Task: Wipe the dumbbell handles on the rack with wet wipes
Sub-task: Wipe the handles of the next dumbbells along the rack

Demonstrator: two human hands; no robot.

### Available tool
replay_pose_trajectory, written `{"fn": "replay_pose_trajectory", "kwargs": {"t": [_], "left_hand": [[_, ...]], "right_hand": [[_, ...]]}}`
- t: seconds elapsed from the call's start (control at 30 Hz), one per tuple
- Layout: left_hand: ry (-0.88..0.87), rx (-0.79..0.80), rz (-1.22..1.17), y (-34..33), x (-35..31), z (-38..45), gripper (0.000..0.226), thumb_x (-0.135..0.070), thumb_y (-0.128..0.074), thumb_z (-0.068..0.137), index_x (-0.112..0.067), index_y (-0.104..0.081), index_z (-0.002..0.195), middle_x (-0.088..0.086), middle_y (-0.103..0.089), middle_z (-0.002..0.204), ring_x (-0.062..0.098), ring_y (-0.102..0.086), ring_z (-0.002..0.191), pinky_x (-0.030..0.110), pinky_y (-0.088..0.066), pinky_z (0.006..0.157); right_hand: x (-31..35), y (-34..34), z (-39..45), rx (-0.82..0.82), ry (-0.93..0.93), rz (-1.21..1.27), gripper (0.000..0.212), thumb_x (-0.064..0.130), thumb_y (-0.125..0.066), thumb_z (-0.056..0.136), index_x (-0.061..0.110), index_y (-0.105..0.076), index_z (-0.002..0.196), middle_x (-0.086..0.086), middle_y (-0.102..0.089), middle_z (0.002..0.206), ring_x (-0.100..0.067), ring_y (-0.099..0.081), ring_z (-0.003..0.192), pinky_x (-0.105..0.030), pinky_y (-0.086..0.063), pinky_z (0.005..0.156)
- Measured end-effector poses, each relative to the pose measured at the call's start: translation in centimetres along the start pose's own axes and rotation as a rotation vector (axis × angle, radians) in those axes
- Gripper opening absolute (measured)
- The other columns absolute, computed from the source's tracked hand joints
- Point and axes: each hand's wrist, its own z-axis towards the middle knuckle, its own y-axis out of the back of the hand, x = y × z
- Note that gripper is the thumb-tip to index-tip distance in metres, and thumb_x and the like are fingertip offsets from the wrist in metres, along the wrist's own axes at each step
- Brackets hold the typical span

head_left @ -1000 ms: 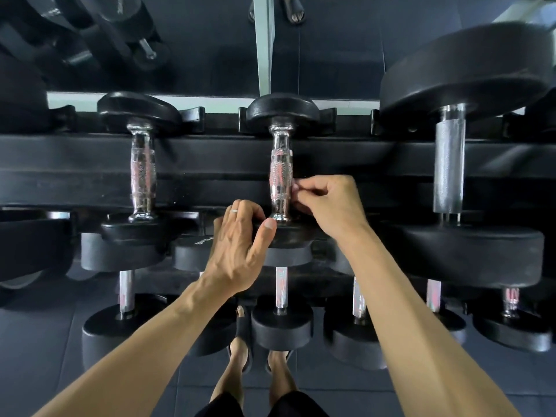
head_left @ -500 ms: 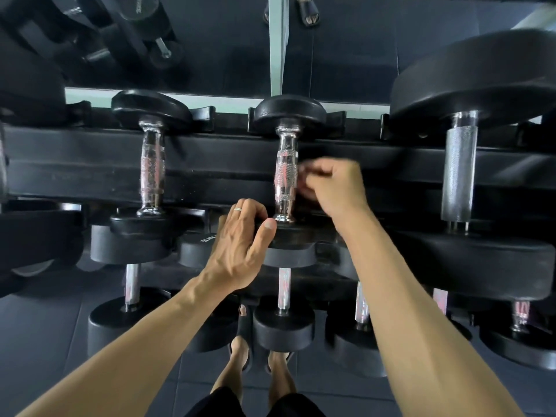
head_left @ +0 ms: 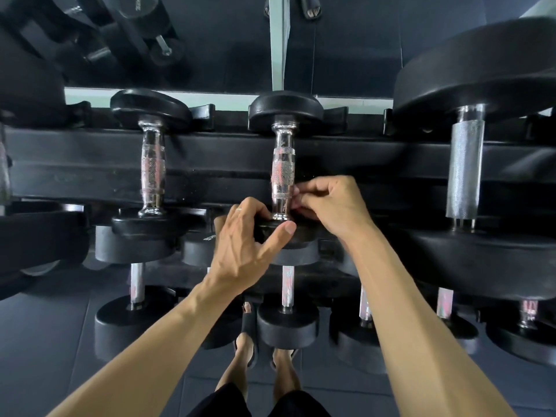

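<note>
Nearest the camera, two bare forearms reach up from the lower edge, above dark shorts and feet in black sandals on a dark floor. Beyond the feet, a lower row of dumbbells sits on the rack, their short chrome handles pointing toward the viewer.

The middle dumbbell on the upper tier serves as the landmark. The left hand grips its near head: the fingers curl over the top of the black disc and the thumb presses against its front edge. A ring shows on one finger. Just right of this dumbbell's handle, the right hand is curled, with its fingertips pinched against the lower, knurled part of the chrome. Whether a wipe lies between fingertips and metal cannot be told.

Left of the middle dumbbell rests a similar one, untouched. To the right stands a much bigger dumbbell with a thick knurled bar. Behind the rack, a mirror reflects more weights.
</note>
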Motion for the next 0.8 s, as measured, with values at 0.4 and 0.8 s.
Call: {"fn": "replay_pose_trajectory", "kwargs": {"t": [0.4,0.8], "left_hand": [[-0.131,0.015,-0.111,1.3,3.0,0.8,0.060,-0.084,-0.028,0.085,-0.027,-0.047,0.091,-0.022,-0.052,0.087,0.004,-0.048,0.086,0.033,-0.037,0.078],[-0.136,0.030,-0.125,1.3,3.1,1.1,0.063,-0.086,-0.025,0.083,-0.027,-0.046,0.089,-0.030,-0.051,0.089,0.001,-0.046,0.082,0.020,-0.034,0.076]], "right_hand": [[-0.8,-1.4,0.3,0.043,0.007,0.002,0.027,-0.007,-0.067,0.087,0.018,-0.076,0.082,-0.002,-0.077,0.080,-0.016,-0.075,0.081,-0.031,-0.060,0.084],[-0.4,-1.1,1.6,0.201,-0.094,0.038,0.037,-0.013,-0.057,0.090,0.018,-0.075,0.083,-0.006,-0.078,0.087,-0.011,-0.073,0.079,-0.019,-0.057,0.073]]}}
